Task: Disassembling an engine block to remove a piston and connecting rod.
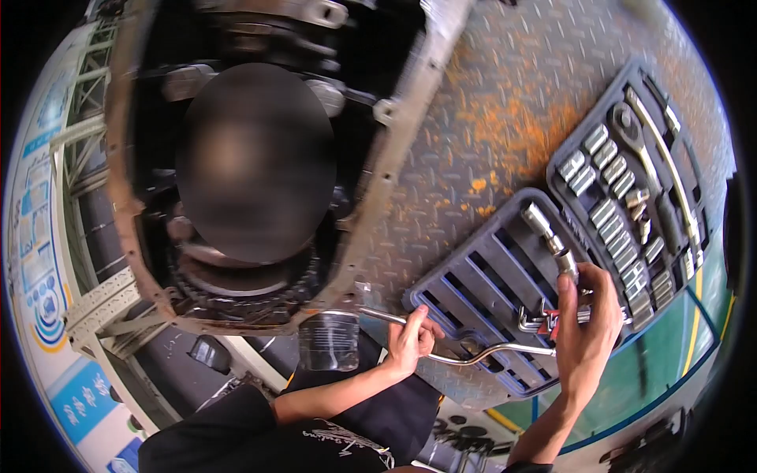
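Observation:
My left hand (412, 335) is closed round a bent metal speed handle (489, 351), which runs from the engine block's corner across the open case lid. My right hand (587, 331) is above that lid, with its fingertips pinched on a small chrome socket (566, 262). Beyond it, another chrome socket (538, 219) and a short joining piece lie in line on the lid. Under the right hand sits a bundle of hex keys (540, 319) with a red holder, partly covered by the fingers.
A large engine block (378, 189) with an open underside fills the left; its middle is blurred. A black cylindrical filter (328, 340) hangs at its near end. The socket case (564, 162) lies open on a rusty checkered metal plate (473, 118), holding a ratchet (628, 126) and several sockets.

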A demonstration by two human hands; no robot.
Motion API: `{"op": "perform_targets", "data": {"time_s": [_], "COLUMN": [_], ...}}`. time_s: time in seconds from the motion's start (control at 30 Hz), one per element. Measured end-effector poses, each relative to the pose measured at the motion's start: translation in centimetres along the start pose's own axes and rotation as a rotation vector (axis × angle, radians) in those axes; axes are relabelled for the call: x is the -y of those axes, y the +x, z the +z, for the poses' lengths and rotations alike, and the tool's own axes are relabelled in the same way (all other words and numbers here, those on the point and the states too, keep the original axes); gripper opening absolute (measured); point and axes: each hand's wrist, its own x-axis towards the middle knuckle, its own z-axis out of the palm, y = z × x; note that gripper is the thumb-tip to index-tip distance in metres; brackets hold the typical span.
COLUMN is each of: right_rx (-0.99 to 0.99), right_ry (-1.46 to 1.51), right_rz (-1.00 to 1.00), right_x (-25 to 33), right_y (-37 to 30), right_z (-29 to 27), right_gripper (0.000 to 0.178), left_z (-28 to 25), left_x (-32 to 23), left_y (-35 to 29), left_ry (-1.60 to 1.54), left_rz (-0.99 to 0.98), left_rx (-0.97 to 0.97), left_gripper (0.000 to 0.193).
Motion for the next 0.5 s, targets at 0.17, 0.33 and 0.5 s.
{"op": "perform_targets", "data": {"time_s": [0.17,0.33,0.5], "right_rx": [-0.117,-0.228,-0.34], "right_ry": [0.841,0.683,0.589], "right_rz": [-0.128,-0.432,-0.325], "right_x": [12.4,22.1,27.9], "right_y": [3.2,10.4,9.3], "right_z": [0.4,1.9,4.1], "right_gripper": [0.035,0.023,0.021], "left_z": [-0.3,-0.7,-0.6], "left_x": [-0.1,-0.1,-0.3], "left_y": [0.4,0.2,0.3], "left_ry": [0.003,-0.012,-0.006], "left_rz": [-0.028,0.018,-0.006], "left_rx": [0.056,0.085,0.063], "left_gripper": [0.06,0.054,0.055]}}
